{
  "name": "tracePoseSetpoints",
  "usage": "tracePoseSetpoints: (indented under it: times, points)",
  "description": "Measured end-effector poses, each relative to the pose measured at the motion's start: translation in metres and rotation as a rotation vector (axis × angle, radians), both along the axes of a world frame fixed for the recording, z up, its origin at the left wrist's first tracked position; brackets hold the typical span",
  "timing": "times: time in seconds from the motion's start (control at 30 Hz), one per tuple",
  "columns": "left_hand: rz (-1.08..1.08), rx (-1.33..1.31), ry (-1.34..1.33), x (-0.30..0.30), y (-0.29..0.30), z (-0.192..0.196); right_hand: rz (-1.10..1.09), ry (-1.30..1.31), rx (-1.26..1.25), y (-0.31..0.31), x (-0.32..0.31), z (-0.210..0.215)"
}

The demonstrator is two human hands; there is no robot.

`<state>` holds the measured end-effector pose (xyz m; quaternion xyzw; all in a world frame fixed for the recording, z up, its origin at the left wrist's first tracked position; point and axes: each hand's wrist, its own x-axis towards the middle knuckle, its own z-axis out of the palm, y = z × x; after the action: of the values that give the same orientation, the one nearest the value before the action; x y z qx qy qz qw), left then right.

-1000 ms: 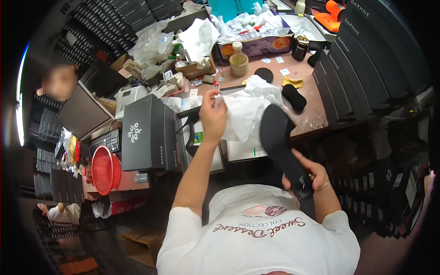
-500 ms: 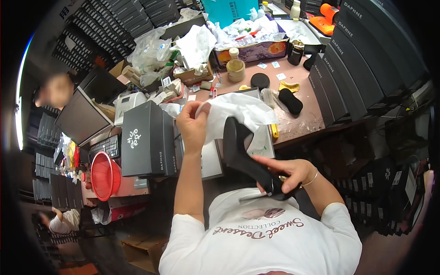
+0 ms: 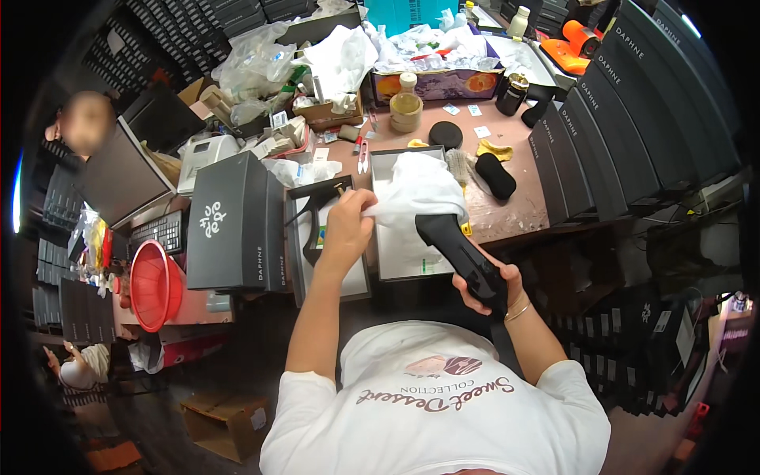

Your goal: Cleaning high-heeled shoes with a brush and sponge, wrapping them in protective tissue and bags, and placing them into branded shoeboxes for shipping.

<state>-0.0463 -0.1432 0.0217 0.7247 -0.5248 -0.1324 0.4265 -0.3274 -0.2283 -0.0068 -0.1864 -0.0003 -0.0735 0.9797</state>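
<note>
My left hand (image 3: 348, 228) is closed on the edge of a crumpled sheet of white tissue paper (image 3: 418, 186), which spreads over an open shoebox part (image 3: 400, 261). My right hand (image 3: 495, 286) grips a black shoe (image 3: 455, 247) by its near end. The shoe slants away from me, its far end against the tissue paper. To the left, beside my left wrist, a second black shoe (image 3: 311, 247) with a strap lies in another open box part (image 3: 354, 283), partly covered by my hand.
A dark closed shoebox (image 3: 226, 226) stands at left, near a red basin (image 3: 155, 285) and a keyboard (image 3: 162, 235). Stacked dark shoeboxes (image 3: 606, 127) rise at right. Farther back are a jar (image 3: 405, 111), a black brush (image 3: 495, 176) and a carton of crumpled paper (image 3: 435, 83). A person sits far left.
My left hand has come down and nearer, lowering the tissue paper over the open box. My right hand has moved the shoe up and away from my shirt. The second shoe now shows.
</note>
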Motion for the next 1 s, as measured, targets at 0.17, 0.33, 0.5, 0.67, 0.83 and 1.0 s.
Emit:
tracePoseSetpoints:
  times: [0.17, 0.33, 0.5, 0.67, 0.83, 1.0]
  points:
    - [-0.069, -0.186, 0.317, -0.033, -0.016, -0.001, 0.025, -0.088, 0.101, 0.002, 0.000, -0.011]
    - [-0.119, -0.268, 0.265, -0.050, -0.010, 0.017, 0.113, -0.148, 0.018, -0.001, 0.008, -0.001]
    - [-0.254, -0.540, -0.119, -0.076, 0.003, 0.039, -0.199, 0.465, -0.370, 0.001, 0.012, 0.016]
    - [-0.500, -0.455, -0.289, -0.111, 0.006, 0.034, -0.502, 0.563, -0.172, 0.018, 0.036, 0.016]
    - [-0.576, -0.313, -0.157, -0.138, 0.018, 0.032, -0.636, 0.469, -0.073, 0.010, 0.014, 0.000]
    - [-0.708, -0.386, -0.226, -0.163, 0.031, 0.046, -0.694, 0.436, -0.027, 0.027, 0.008, -0.012]
